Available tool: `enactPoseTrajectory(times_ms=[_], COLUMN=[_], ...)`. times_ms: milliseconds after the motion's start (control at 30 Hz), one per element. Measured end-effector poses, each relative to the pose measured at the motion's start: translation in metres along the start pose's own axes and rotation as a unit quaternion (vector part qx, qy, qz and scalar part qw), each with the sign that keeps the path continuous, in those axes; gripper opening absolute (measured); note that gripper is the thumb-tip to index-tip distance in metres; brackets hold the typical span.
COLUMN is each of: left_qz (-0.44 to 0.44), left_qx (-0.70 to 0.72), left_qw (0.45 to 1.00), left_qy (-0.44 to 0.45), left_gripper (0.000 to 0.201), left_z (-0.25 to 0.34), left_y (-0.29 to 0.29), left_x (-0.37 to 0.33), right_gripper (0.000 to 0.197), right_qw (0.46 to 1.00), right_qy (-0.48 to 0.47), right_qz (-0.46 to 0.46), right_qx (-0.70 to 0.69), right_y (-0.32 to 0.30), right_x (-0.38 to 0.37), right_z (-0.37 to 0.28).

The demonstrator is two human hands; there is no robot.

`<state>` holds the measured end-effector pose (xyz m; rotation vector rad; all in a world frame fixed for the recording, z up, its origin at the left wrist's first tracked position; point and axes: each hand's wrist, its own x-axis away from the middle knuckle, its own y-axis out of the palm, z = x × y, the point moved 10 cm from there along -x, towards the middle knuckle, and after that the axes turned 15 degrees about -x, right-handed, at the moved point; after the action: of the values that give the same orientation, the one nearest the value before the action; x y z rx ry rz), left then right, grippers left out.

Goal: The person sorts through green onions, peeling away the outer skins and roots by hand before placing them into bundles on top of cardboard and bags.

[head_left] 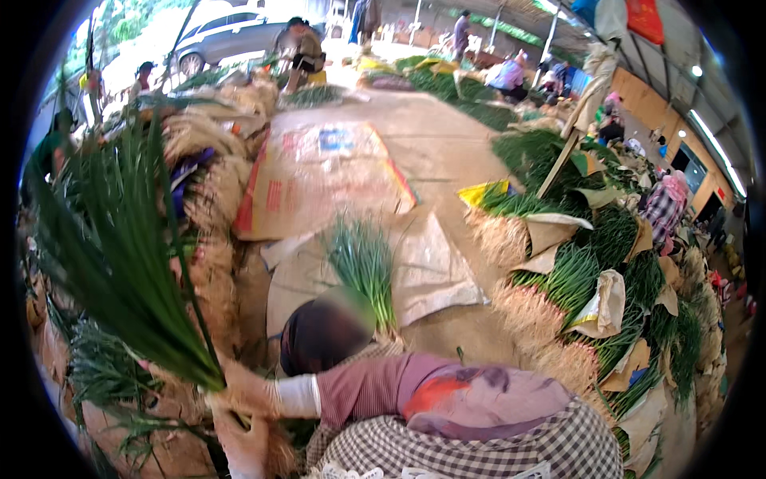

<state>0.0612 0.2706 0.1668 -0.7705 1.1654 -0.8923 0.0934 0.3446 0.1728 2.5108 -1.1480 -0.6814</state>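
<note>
Hands (243, 399) clasp long, slender green scallions (120, 263), roots fibrous.

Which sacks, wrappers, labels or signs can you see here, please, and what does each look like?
Large flattened woven sack: centre ground, tan with red and blue printed panels.
Plain beige sack: spread below it, under a green onion bundle.
Brown paper wrappers: around right-hand onion bundles.
Red hanging banner: top right.

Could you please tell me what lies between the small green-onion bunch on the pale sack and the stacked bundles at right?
In the head view, only the pale sack and bare floor separate the small bunch from the stacked bundles.
</note>
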Motion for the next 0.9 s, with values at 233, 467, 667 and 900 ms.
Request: enactPoseTrajectory(times_ms=[233, 467, 667, 900], left_qz=[-0.096, 0.045, 0.186, 0.369], left_qx=[0.212, 0.414, 0.527, 0.506], left_qw=[0.965, 0.876, 0.751, 0.654], left_qy=[-0.121, -0.241, -0.351, -0.424], left_gripper=[0.061, 0.043, 0.032, 0.019], left_z=[-0.004, -0.059, -0.079, -0.071], left_y=[0.019, -0.010, -0.068, -0.151], left_x=[0.004, 0.040, 0.116, 0.209], right_gripper=[0.084, 0.103, 0.090, 0.066], right_qw=[0.990, 0.900, 0.896, 0.755], right_qy=[-0.089, -0.004, 0.000, -0.203], right_qz=[0.039, -0.216, -0.435, -0.600], right_qx=[0.098, 0.378, 0.092, 0.170], right_y=[-0.014, 0.080, 0.175, 0.242], right_x=[0.005, 0.012, 0.045, 0.148], right_z=[0.000, -0.004, -0.006, -0.028])
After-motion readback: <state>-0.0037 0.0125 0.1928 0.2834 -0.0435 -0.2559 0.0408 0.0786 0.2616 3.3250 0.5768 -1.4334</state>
